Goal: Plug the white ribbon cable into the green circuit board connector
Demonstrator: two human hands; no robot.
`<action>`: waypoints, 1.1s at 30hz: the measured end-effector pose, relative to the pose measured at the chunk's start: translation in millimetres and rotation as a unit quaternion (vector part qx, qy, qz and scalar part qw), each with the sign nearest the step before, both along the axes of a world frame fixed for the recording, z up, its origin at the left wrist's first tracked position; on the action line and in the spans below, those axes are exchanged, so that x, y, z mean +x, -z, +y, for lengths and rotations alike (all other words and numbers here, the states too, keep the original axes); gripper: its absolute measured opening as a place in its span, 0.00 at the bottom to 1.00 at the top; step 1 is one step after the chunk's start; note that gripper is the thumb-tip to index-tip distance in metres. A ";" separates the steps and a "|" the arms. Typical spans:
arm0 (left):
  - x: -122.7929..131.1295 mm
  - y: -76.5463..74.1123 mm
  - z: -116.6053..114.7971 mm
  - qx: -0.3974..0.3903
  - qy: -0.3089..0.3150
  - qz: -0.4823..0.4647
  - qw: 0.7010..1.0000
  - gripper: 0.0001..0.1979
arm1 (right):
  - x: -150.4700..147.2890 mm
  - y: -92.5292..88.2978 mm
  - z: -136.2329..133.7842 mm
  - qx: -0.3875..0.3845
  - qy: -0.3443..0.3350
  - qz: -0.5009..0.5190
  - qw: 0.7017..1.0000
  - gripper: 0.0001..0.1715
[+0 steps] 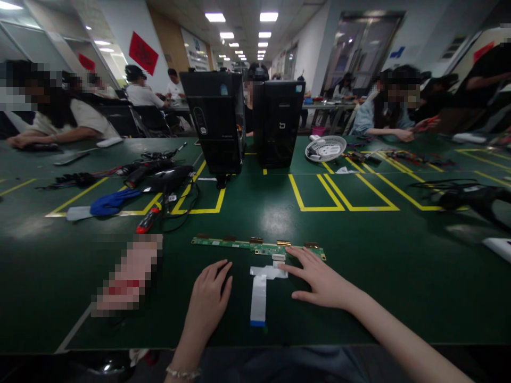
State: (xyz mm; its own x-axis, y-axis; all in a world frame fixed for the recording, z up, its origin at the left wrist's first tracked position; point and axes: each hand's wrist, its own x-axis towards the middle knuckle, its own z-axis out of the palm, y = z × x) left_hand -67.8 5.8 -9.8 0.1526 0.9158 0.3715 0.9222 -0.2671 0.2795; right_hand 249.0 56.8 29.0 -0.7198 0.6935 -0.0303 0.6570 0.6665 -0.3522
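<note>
A long, narrow green circuit board [265,249] lies on the table in front of me, with several copper-coloured flex tabs along its far edge. From its white connector a folded white ribbon cable [258,298] runs toward me and ends in a blue tip. My right hand [315,276] is spread over the board's right part, its fingertips at the board and the cable's upper fold. To the left of the cable my left hand [210,292] rests on the table, fingers loosely bent and apart, holding nothing.
Two black computer towers [213,122] stand at the back. Left of me lie a red-and-black screwdriver [148,220], a blue glove [114,202], dark cables and a blurred-out pink item [130,276]. A white basket-like part [326,148] sits back right. Other people sit around the table.
</note>
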 end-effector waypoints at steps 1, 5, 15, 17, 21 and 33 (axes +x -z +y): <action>0.1 0.0 0.0 0.001 0.000 0.001 1.000 0.17 | 2.2 -0.8 -3.1 -0.003 0.010 -0.005 1.000 0.40; 0.2 0.3 -0.3 0.008 0.001 0.002 1.000 0.17 | 19.8 -0.7 -17.1 -0.014 0.047 -0.031 0.998 0.43; 1.4 -1.1 -1.6 -0.008 -0.002 -0.002 1.000 0.18 | 99.5 30.2 -42.5 0.092 0.178 -0.045 0.979 0.35; 1.3 -1.1 -1.5 -0.007 -0.003 -0.003 1.000 0.17 | 119.9 38.7 -42.1 0.121 0.208 -0.044 0.970 0.32; 1.2 -0.9 -1.5 0.000 -0.001 -0.006 1.000 0.17 | 158.5 53.5 -39.7 0.147 0.272 -0.045 0.950 0.33; -0.5 0.5 -0.7 -0.007 -0.001 0.003 1.000 0.17 | 219.6 60.9 -28.4 0.135 0.441 -0.166 0.872 0.40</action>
State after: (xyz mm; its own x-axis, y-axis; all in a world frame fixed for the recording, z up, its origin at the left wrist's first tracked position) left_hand -68.2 5.1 -10.3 0.1535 0.9211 0.3578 0.9242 -0.2620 0.2780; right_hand 468.6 28.5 -31.9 0.1137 0.9868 0.1155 0.9918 -0.1196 0.0458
